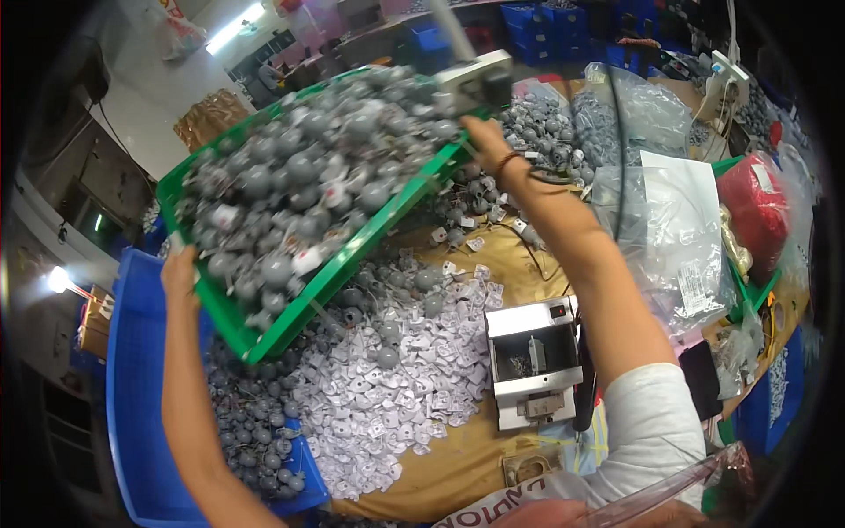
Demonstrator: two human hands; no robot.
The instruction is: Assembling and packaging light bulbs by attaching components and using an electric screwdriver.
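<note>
Held up in both my hands is a green plastic tray (286,327), heaped with grey round balls (299,167), some bearing small white pieces. The tray is tilted, its near left corner lowest. My left hand (180,271) is closed on the left rim, its fingertips partly hidden. At the far right corner, my right hand (484,143) grips the rim, with the fingers only partly visible. Below the tray, more grey balls (255,440) lie in a blue bin (136,378), beside a wide pile of small white plastic pieces (387,396).
A small metal machine (532,361) with a dark recess stands right of the white pile. Clear plastic bags (660,255) and a red bag (755,211) lie farther right. A white power strip (475,79) hangs close to the tray's far corner. Dark cables hang nearby.
</note>
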